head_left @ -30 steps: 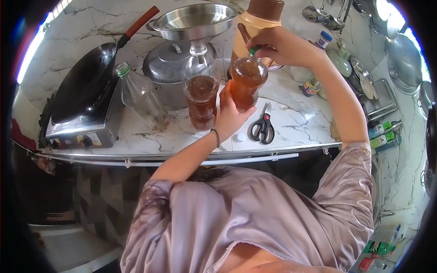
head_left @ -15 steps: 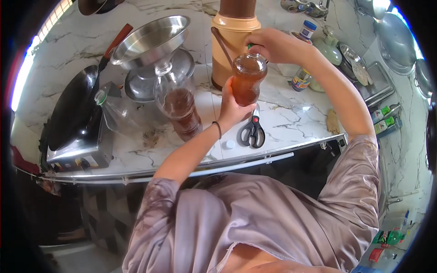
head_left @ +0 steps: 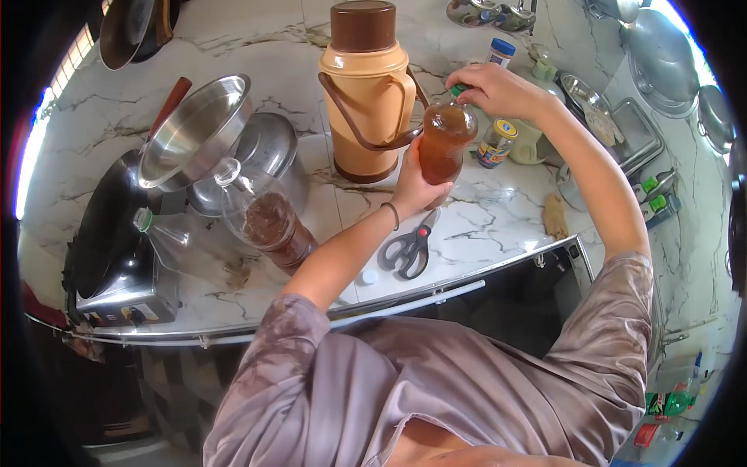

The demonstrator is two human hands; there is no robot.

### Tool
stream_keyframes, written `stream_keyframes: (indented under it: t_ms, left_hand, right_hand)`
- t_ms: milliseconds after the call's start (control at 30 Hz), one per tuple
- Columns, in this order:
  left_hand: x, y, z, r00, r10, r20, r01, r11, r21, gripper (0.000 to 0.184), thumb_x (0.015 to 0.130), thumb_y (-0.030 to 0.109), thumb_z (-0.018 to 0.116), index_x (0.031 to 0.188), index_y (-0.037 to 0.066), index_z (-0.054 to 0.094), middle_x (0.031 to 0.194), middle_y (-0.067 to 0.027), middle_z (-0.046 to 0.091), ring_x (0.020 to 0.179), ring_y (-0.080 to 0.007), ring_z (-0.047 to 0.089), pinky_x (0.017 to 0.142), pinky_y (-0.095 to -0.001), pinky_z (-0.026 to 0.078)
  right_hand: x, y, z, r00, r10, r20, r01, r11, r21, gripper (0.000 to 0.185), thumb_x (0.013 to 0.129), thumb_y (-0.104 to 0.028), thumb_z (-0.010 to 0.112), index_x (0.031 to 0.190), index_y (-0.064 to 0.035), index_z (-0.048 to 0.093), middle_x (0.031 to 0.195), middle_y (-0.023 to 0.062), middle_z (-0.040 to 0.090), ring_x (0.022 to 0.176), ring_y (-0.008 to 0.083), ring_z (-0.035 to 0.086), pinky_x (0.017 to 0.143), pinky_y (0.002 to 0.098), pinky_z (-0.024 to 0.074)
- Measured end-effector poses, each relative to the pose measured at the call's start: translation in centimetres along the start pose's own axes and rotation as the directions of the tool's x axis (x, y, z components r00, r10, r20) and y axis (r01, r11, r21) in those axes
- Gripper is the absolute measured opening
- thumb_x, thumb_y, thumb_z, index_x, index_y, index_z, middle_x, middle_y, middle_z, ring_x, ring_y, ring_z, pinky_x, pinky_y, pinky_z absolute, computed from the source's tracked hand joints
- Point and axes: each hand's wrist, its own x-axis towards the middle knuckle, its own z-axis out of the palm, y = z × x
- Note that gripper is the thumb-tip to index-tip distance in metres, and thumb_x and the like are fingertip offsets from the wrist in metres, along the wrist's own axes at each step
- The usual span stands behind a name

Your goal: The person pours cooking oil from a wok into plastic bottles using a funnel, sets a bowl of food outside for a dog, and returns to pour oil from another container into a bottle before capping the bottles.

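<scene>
My left hand (head_left: 420, 185) is wrapped round the side of a clear bottle of amber liquid (head_left: 445, 140), held nearly upright above the counter. At the bottle's mouth, the fingers of my right hand (head_left: 498, 89) pinch a green cap (head_left: 460, 91). Black-handled scissors (head_left: 410, 251) lie just below the left hand, with a small white cap (head_left: 368, 277) beside them. To the left, a large clear bottle with brown contents (head_left: 272, 222) stands under a wide steel funnel (head_left: 194, 132).
A tan flask with a brown lid (head_left: 364, 101) stands behind the left hand. A dark wok (head_left: 109, 226) rests on a steel stove (head_left: 128, 292) at far left, near an empty clear bottle (head_left: 175, 241). A yellow-lidded jar (head_left: 496, 143) and ginger root (head_left: 555, 216) are at right.
The view has shifted, so the counter items appear further left and lower. The right fingers remain at the bottle mouth, where the green cap now shows more clearly.
</scene>
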Motion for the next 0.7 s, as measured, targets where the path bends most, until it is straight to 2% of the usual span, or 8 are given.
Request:
stream_keyframes:
  t_ms: [233, 367, 433, 467, 533, 600, 667, 700]
  left_hand:
    - [0.5, -0.7, 2.3, 0.983, 0.091, -0.16, -0.053, 0.973, 0.225, 0.091, 0.051, 0.015, 0.072, 0.122, 0.002, 0.017, 0.112, -0.0217, 0.033, 0.104, -0.0351, 0.035, 0.09, -0.0389, 0.03]
    - [0.1, -0.6, 2.1, 0.986, 0.069, -0.149, -0.031, 0.968, 0.247, 0.098, 0.051, 0.016, 0.073, 0.125, 0.004, 0.01, 0.111, -0.0229, 0.033, 0.105, -0.0365, 0.034, 0.09, -0.039, 0.03]
    - [-0.6, 0.2, 1.2, 0.984, -0.158, -0.087, 0.18, 0.9, 0.398, 0.104, 0.051, 0.017, 0.073, 0.128, 0.005, 0.004, 0.112, -0.0244, 0.033, 0.106, -0.0373, 0.033, 0.088, -0.039, 0.031]
    - [-1.2, 0.8, 0.6, 0.983, -0.157, -0.091, 0.18, 0.901, 0.395, 0.104, 0.051, 0.017, 0.073, 0.128, 0.005, 0.004, 0.112, -0.0244, 0.033, 0.106, -0.0373, 0.033, 0.088, -0.039, 0.031]
    - [-2.6, 4.5, -1.5, 1.0, 0.016, -0.001, -0.015, 0.963, 0.269, 0.103, 0.054, 0.018, 0.072, 0.129, 0.008, 0.001, 0.115, -0.0245, 0.031, 0.104, -0.0385, 0.035, 0.087, -0.0396, 0.033]
    - [-3.6, 10.7, -4.3, 0.991, 0.073, 0.112, -0.088, 0.986, 0.144, 0.094, 0.056, 0.018, 0.072, 0.127, -0.001, 0.012, 0.12, -0.0231, 0.03, 0.11, -0.0365, 0.033, 0.093, -0.0417, 0.026]
    - [-5.3, 16.0, -7.9, 0.939, 0.318, 0.135, -0.345, 0.884, 0.316, 0.081, 0.059, 0.019, 0.072, 0.123, 0.0, 0.026, 0.116, -0.0212, 0.037, 0.109, -0.0352, 0.036, 0.093, -0.0416, 0.027]
    - [-5.6, 18.7, -10.8, 0.887, 0.436, 0.153, -0.456, 0.772, 0.442, 0.075, 0.06, 0.02, 0.072, 0.12, 0.0, 0.031, 0.116, -0.0201, 0.039, 0.109, -0.0332, 0.037, 0.092, -0.0406, 0.028]
  right_hand:
    - [1.7, -0.9, 0.8, 0.934, 0.358, -0.001, -0.354, 0.921, -0.164, 0.015, 0.073, -0.015, 0.055, 0.08, -0.0017, 0.054, 0.073, 0.0166, 0.056, 0.065, 0.0313, 0.053, 0.06, 0.0372, 0.0408]
    - [1.4, 0.0, 0.4, 0.955, 0.294, -0.043, -0.297, 0.938, -0.182, 0.019, 0.075, -0.021, 0.055, 0.082, -0.0031, 0.056, 0.069, 0.0131, 0.057, 0.06, 0.0245, 0.054, 0.056, 0.033, 0.0421]
    - [1.3, 0.4, -1.1, 0.883, 0.465, 0.059, -0.467, 0.865, 0.18, 0.025, 0.078, -0.027, 0.053, 0.089, -0.0053, 0.057, 0.069, 0.0077, 0.058, 0.06, 0.0143, 0.054, 0.057, 0.0263, 0.0426]
    - [1.0, 1.2, -1.7, 0.885, 0.462, 0.06, -0.465, 0.868, 0.175, 0.025, 0.078, -0.027, 0.053, 0.089, -0.0053, 0.057, 0.069, 0.0077, 0.058, 0.06, 0.0143, 0.054, 0.057, 0.0263, 0.0426]
    - [0.5, 2.6, -2.7, 0.789, 0.517, -0.332, -0.438, 0.852, 0.287, 0.032, 0.078, -0.036, 0.05, 0.089, -0.0068, 0.059, 0.065, 0.0065, 0.055, 0.057, 0.0126, 0.051, 0.054, 0.0272, 0.0416]
    - [0.6, 0.9, -3.3, 0.773, 0.494, -0.398, -0.397, 0.866, 0.305, 0.031, 0.078, -0.035, 0.051, 0.087, -0.006, 0.059, 0.064, 0.0058, 0.054, 0.057, 0.0121, 0.051, 0.054, 0.0276, 0.0413]
    - [0.7, -2.2, -2.8, 0.757, 0.464, -0.46, -0.341, 0.881, 0.328, 0.03, 0.079, -0.033, 0.051, 0.085, -0.0052, 0.059, 0.063, 0.0051, 0.053, 0.056, 0.0116, 0.051, 0.053, 0.028, 0.041]
    - [0.7, -4.5, -1.9, 0.829, 0.356, -0.432, -0.263, 0.929, 0.26, 0.028, 0.078, -0.031, 0.053, 0.083, -0.0047, 0.058, 0.063, 0.0063, 0.053, 0.056, 0.0139, 0.052, 0.053, 0.0296, 0.0414]
